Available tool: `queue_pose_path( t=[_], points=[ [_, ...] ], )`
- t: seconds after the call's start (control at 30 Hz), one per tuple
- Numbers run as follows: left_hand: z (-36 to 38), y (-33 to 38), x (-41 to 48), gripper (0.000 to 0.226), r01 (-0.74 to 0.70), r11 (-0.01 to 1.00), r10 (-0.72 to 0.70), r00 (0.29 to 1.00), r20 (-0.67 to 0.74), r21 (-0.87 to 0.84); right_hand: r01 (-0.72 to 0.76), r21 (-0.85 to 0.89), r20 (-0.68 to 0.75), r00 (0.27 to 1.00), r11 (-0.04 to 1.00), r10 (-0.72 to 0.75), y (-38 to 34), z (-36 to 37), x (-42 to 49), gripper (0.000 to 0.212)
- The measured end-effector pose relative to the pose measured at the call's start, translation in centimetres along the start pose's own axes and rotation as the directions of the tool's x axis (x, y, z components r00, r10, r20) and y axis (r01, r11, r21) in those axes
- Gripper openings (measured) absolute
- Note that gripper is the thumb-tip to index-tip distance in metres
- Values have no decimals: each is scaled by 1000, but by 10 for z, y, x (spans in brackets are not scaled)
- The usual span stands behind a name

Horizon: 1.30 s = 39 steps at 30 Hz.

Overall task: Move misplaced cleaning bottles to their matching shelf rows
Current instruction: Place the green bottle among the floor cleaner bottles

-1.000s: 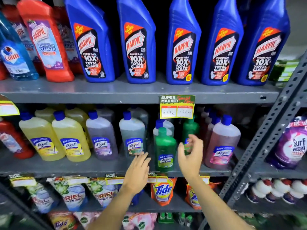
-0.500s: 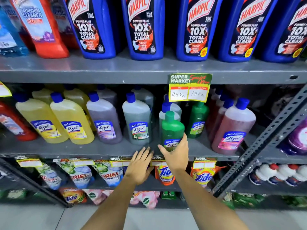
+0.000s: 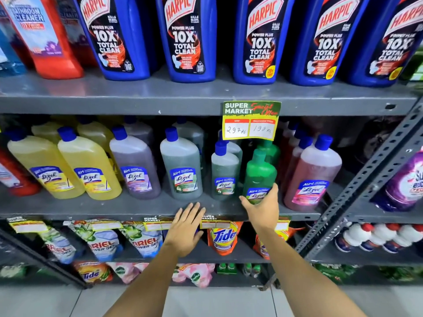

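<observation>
A small green Lizol bottle (image 3: 259,172) stands on the middle shelf (image 3: 114,208), between a small grey-green Lizol bottle (image 3: 224,175) and a pink one (image 3: 312,177). My right hand (image 3: 262,210) cups its lower front, thumb on the left and fingers on the right. My left hand (image 3: 186,227) hovers flat with fingers spread in front of the shelf edge, holding nothing. Another green bottle (image 3: 270,152) sits behind the first, partly hidden by a price tag (image 3: 250,121). Yellow (image 3: 91,165), purple (image 3: 137,165) and grey-green (image 3: 183,168) Lizol bottles fill the row to the left.
Blue Harpic bottles (image 3: 187,40) and a red bathroom cleaner (image 3: 45,37) line the top shelf. Ariel (image 3: 103,243) and Tide (image 3: 223,236) pouches hang below. A slanted grey metal upright (image 3: 366,179) borders the right side, with a purple Surf Excel pouch (image 3: 409,181) beyond it.
My right hand dropped from the green bottle's upper right to its base and shifted the bottle to the right of the small grey-green one. The view moved closer and lower.
</observation>
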State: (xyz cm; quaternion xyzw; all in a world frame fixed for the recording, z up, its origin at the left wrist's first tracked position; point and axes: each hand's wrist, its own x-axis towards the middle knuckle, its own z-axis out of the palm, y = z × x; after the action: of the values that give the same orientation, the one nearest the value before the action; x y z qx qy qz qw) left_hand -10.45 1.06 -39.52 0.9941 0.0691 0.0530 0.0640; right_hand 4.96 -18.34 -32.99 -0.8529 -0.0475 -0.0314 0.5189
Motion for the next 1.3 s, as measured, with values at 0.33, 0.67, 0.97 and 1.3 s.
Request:
queue_pose_path(
  t=[0.33, 0.67, 0.97, 1.3],
  points=[
    [5, 4, 1, 74, 49, 996, -50, 999, 15, 78, -40, 56, 2, 999, 998, 40, 3, -8, 14, 98],
    [8, 4, 1, 76, 62, 994, -64, 998, 16, 92, -35, 38, 109, 994, 999, 31, 3, -15, 27, 96],
    [-1, 8, 0, 68, 65, 996, -66, 998, 10, 54, -35, 45, 61, 998, 998, 32, 6, -10, 23, 102],
    [-33, 22, 2, 73, 86, 995, -81, 992, -94, 45, 181, 78, -61, 982, 980, -176, -15, -33, -30, 100]
  ],
)
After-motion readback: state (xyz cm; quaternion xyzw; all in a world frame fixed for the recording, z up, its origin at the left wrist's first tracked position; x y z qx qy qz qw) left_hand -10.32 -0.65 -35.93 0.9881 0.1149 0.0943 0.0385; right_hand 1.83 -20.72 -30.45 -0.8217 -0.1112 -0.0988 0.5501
